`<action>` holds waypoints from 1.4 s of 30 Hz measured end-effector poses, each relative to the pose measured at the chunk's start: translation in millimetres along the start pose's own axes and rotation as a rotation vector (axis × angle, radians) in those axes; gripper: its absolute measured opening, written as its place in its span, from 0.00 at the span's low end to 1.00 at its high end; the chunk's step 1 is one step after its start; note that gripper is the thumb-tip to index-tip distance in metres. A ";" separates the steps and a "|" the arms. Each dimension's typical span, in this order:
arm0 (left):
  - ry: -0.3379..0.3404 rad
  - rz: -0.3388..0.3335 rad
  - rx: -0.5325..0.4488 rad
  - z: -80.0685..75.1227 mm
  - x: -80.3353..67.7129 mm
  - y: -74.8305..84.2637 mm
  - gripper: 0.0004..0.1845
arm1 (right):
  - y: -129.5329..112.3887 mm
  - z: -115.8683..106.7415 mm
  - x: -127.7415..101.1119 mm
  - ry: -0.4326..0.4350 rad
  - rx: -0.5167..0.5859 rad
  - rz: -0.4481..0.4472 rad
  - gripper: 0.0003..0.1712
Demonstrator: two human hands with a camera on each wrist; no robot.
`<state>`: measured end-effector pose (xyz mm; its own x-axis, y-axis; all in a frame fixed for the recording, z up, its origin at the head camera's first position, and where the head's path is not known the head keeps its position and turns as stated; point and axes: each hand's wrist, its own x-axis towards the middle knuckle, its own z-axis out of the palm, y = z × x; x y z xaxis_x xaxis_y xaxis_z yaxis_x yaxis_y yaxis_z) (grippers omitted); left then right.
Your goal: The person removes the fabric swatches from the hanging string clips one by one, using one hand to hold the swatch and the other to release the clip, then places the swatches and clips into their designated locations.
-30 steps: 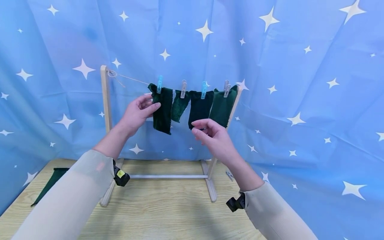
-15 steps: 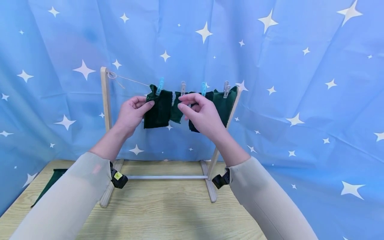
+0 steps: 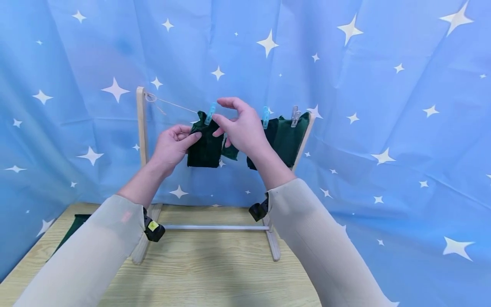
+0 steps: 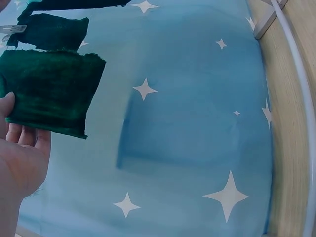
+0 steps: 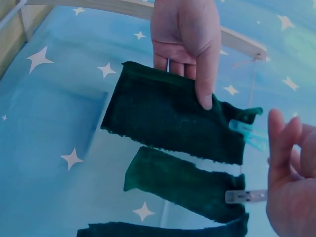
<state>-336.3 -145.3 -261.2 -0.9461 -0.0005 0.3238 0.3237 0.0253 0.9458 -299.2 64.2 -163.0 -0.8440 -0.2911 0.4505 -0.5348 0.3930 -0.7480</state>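
Your left hand (image 3: 172, 143) holds the leftmost green cloth (image 3: 205, 140) by its left side, the thumb pressed flat on the front and the other fingers (image 5: 178, 59) behind it, so the piece is pinched and lifted a little toward you. Your right hand (image 3: 239, 128) is above and just to the right, fingers spread and slightly curved, holding nothing; the thumb and forefinger stand apart near the blue clothespin (image 3: 210, 114) that fixes this cloth to the string (image 3: 174, 103). The cloth looks thin, soft and light, with frayed edges, and it will fold or slip easily if you hold only one corner. I judge it better to keep the pinch near the top edge, close under the pin, because there the fabric is supported and does not swing. The pin is small, probably plastic and springy; take it at its upper ends. Next on the string hang a narrower green strip (image 5: 187, 185) with a pale clothespin (image 5: 244, 196), then two more green pieces (image 3: 287, 134). The string runs between the posts of a wooden rack (image 3: 142, 123) standing toward the far edge of the tabletop (image 3: 215, 273), and another green cloth (image 3: 74, 224) lies at the left edge.
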 end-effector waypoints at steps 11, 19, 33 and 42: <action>-0.024 -0.007 0.025 0.6 -0.8 -4.7 0.18 | 4.2 10.4 9.5 -0.039 -0.015 0.078 0.36; -0.034 -0.002 0.020 2.2 -1.1 -4.2 0.19 | 0.0 13.1 9.5 -0.027 -0.027 0.043 0.32; -0.087 -0.007 -0.027 2.8 -4.3 -1.9 0.16 | -5.1 15.0 4.2 -0.012 -0.171 -0.003 0.27; -0.145 -0.047 -0.091 0.1 -11.1 4.0 0.22 | -4.7 15.0 0.5 0.032 -0.212 -0.042 0.23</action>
<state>-324.5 -145.0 -261.0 -0.9493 0.1452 0.2787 0.2724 -0.0621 0.9602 -296.5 49.2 -166.6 -0.8197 -0.2846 0.4971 -0.5635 0.5567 -0.6104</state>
